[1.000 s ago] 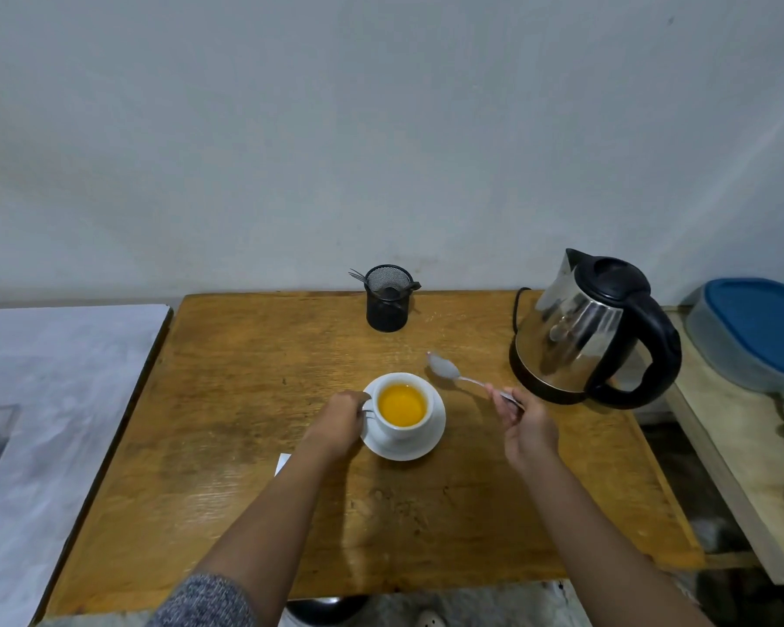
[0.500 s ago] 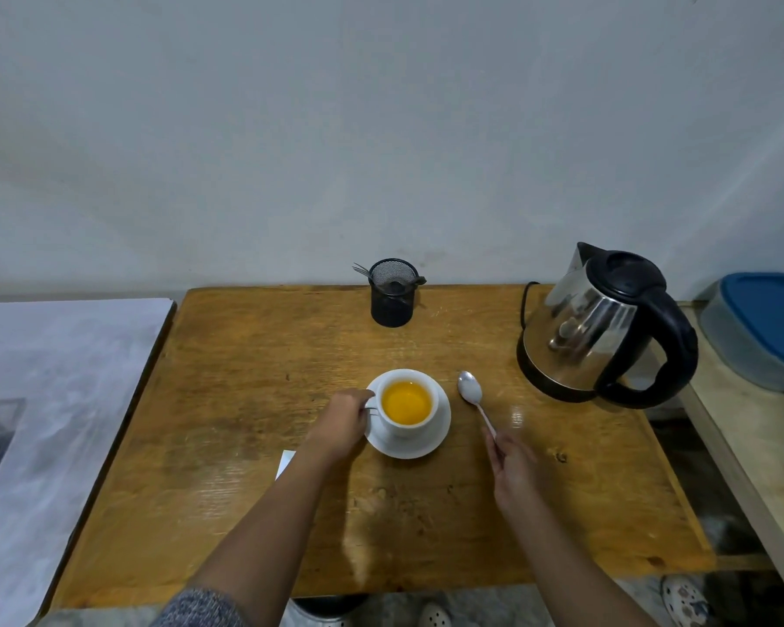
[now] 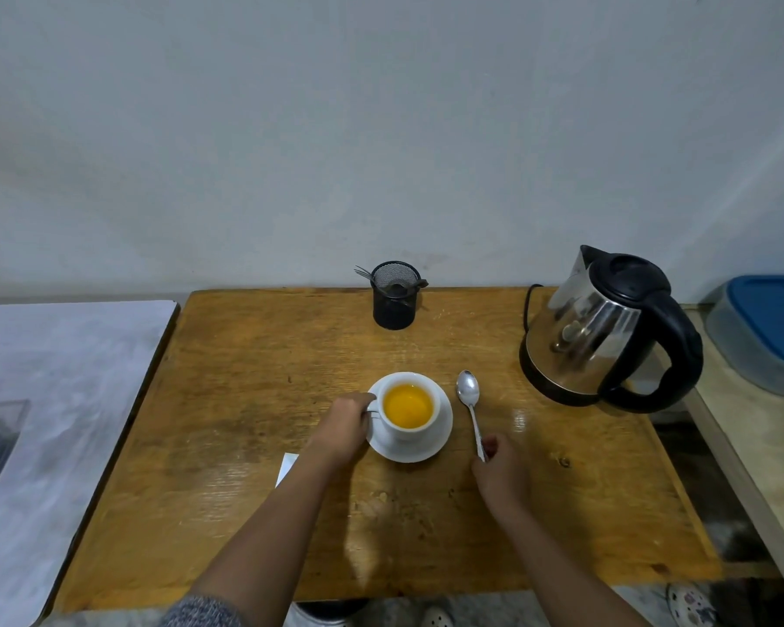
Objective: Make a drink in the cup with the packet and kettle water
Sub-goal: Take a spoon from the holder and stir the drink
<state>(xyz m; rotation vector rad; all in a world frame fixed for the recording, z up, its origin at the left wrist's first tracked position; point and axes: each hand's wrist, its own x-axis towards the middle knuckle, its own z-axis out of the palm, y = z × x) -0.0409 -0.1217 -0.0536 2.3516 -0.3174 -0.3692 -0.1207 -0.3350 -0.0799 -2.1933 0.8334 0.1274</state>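
A white cup (image 3: 409,426) full of orange drink stands on a white saucer (image 3: 440,438) in the middle of the wooden table (image 3: 245,423). My left hand (image 3: 342,427) grips the cup's handle from the left. A metal spoon (image 3: 469,400) lies on the table just right of the saucer, bowl pointing away. My right hand (image 3: 501,468) pinches the near end of its handle. The steel kettle (image 3: 598,337) with black lid and handle stands at the back right. A white packet corner (image 3: 286,468) shows from under my left forearm.
A black mesh holder (image 3: 394,296) with cutlery stands at the table's back edge by the wall. A grey box with a blue lid (image 3: 766,332) rests on a lower bench to the right. A pale counter (image 3: 41,400) adjoins the table's left side.
My right hand brought the spoon down from above the cup and laid it on the table right of the saucer. My left hand stayed on the cup handle.
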